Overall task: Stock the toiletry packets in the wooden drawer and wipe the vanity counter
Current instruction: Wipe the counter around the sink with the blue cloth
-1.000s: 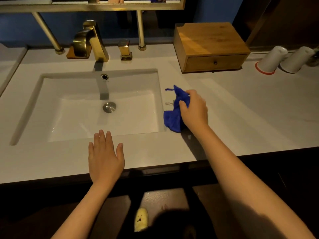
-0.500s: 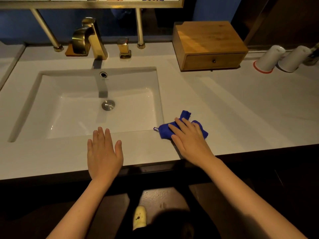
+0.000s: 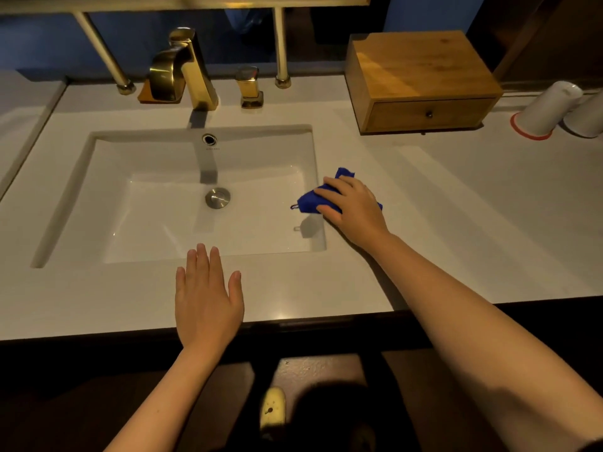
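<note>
My right hand (image 3: 354, 207) presses a crumpled blue cloth (image 3: 310, 200) onto the white vanity counter (image 3: 456, 207), at the right rim of the sink (image 3: 98, 207). The cloth's loop and left edge hang over the basin. Flat on the counter's front strip lies my left hand (image 3: 207, 298), palm down, fingers slightly apart, holding nothing. At the back right stands the wooden drawer box (image 3: 421, 76) with its drawer shut. No toiletry packets are visible.
A gold faucet (image 3: 182, 70) and a gold handle (image 3: 249, 88) stand behind the sink, between two gold mirror posts. Two white cups (image 3: 551, 109) lie at the far right. The dark front edge of the counter runs below my left hand.
My right hand slid the cloth down to the front of the counter, then back up along the sink's right rim. The left hand has stayed put.
</note>
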Action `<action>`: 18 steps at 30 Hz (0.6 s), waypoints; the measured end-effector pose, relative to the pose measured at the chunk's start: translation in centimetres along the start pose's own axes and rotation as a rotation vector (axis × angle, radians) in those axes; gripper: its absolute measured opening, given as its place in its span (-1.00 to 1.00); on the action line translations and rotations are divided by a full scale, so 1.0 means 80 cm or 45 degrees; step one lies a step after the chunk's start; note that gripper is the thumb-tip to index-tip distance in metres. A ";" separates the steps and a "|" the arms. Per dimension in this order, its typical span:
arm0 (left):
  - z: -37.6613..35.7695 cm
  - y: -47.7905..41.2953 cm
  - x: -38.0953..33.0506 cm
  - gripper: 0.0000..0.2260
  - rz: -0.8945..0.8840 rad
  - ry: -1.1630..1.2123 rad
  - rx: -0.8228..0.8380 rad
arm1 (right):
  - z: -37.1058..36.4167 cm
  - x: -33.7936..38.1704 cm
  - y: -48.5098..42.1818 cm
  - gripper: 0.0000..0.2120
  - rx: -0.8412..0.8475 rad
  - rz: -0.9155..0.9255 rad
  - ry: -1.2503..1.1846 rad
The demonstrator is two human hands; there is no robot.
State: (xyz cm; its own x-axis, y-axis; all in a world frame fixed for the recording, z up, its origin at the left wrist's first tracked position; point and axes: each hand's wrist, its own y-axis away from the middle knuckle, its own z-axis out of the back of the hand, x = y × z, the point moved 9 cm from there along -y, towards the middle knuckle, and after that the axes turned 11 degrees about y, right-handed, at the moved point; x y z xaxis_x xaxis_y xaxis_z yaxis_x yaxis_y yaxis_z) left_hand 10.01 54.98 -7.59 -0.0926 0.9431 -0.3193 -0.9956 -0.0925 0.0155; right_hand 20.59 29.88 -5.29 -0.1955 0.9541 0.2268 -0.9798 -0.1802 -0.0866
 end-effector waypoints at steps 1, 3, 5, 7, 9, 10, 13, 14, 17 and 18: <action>0.000 0.000 0.000 -0.42 0.002 -0.002 0.005 | 0.001 -0.004 -0.011 -0.63 -0.003 -0.027 0.003; 0.000 0.000 0.000 -0.41 0.004 -0.003 0.013 | 0.000 -0.008 -0.023 -0.64 0.013 -0.050 0.021; -0.001 0.000 0.000 -0.41 0.000 -0.006 0.014 | 0.001 -0.003 -0.018 -0.66 0.019 -0.013 0.032; -0.001 0.000 0.000 -0.41 -0.001 -0.012 0.008 | 0.003 0.005 0.003 -0.69 0.007 0.063 0.026; -0.001 0.000 -0.001 -0.41 -0.006 -0.016 0.010 | 0.004 0.010 0.030 -0.69 -0.005 0.096 0.012; -0.001 0.000 0.000 -0.40 -0.005 -0.014 0.014 | 0.004 0.011 0.044 -0.66 -0.002 0.087 0.002; 0.000 0.000 -0.001 -0.42 -0.009 0.007 0.016 | 0.002 0.014 0.083 -0.56 0.002 -0.021 -0.022; 0.000 0.001 -0.001 -0.44 -0.013 0.010 0.018 | 0.001 0.017 0.095 -0.54 -0.004 -0.071 -0.005; 0.000 0.001 -0.001 -0.46 -0.018 0.003 0.016 | -0.003 0.033 0.128 -0.52 -0.036 -0.250 0.088; 0.000 0.001 -0.001 -0.46 -0.016 0.006 0.022 | -0.004 0.041 0.136 -0.52 -0.048 -0.311 0.113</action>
State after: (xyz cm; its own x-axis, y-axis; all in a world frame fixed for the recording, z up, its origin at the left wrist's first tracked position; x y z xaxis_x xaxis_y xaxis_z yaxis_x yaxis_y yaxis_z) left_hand 9.98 54.90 -7.60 -0.0803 0.9427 -0.3237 -0.9968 -0.0753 0.0278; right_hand 9.31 31.09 -5.83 0.0524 0.9858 0.1593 -0.9950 0.0652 -0.0761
